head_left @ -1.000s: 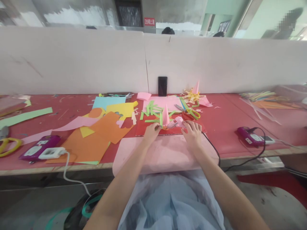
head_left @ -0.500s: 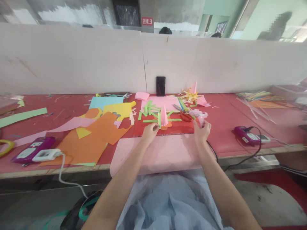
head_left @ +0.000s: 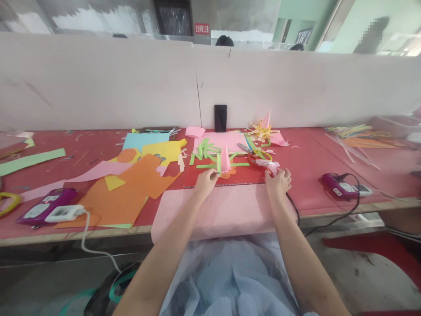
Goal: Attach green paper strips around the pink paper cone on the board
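Observation:
My left hand [head_left: 206, 180] is closed, its thumb and finger pinched at the lower end of an upright green paper strip [head_left: 219, 164]. Just right of that strip a pink paper cone [head_left: 225, 160] stands on an orange flower-shaped paper [head_left: 226, 173], with green strips spread out around it. These lie on a red board [head_left: 250, 175]. At the board's right edge my right hand [head_left: 278, 181] has its fingers apart, just below a pink glue gun [head_left: 272, 166] lying on its side. Scissors [head_left: 248, 149] with reddish and yellow handles lie behind the glue gun, partly covered.
Orange paper sheets [head_left: 115, 202] and a yellow sheet [head_left: 161, 151] lie on the left. Purple power strips [head_left: 49, 205] sit on both sides. A phone [head_left: 220, 118] leans on the white partition [head_left: 131, 83]. A finished-looking paper piece with a cone [head_left: 263, 129] stands behind.
The glue gun has tipped from my right hand onto the table, and that hand's fingers have spread. The yellow scissor handle now shows more. My left hand keeps its place at the green strip.

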Available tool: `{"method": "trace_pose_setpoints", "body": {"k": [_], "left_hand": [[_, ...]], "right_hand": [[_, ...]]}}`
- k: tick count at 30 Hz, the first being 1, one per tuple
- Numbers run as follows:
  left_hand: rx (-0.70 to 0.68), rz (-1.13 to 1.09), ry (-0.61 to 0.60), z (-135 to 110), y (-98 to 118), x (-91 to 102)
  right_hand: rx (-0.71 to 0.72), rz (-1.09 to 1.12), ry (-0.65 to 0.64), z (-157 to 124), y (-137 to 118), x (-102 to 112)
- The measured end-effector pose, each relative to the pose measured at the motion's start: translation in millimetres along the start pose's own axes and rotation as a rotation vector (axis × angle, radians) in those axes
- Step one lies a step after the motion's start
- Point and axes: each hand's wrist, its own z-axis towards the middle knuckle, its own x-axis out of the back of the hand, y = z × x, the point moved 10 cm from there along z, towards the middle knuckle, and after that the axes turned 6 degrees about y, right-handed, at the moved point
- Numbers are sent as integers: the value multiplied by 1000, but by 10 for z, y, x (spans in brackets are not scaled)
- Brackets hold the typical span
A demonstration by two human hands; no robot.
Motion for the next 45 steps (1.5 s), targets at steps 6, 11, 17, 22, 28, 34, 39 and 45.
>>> {"method": "trace_pose_setpoints", "body": {"k": [6,11,17,22,28,34,39,45], "left_hand": [[-9,-53,37,13,27,38],[29,-153,19,3,50,54],[109,-271,-48,-8,33,28],[97,-349,-144,-19,84,-66],[114,-432,-312,-93,104,-250],[95,-436,-347,-137,174,-252],[53,-404,-348,-138,204,-247],[2,-362,-365,-168,223,-247]], "right_hand": [[79,53,72,-16,-72,147],[400,373,42,-207,-653,190],[366,687,-439,-787,-1332,-359],[312,774,-587,-991,-1347,-470],[182,897,-634,-876,-1184,-496],[144,924,-646,-873,-1179,-563],[156,927,-648,-867,-1145,-619],[144,929,-621,-829,-1129,-607]]}}
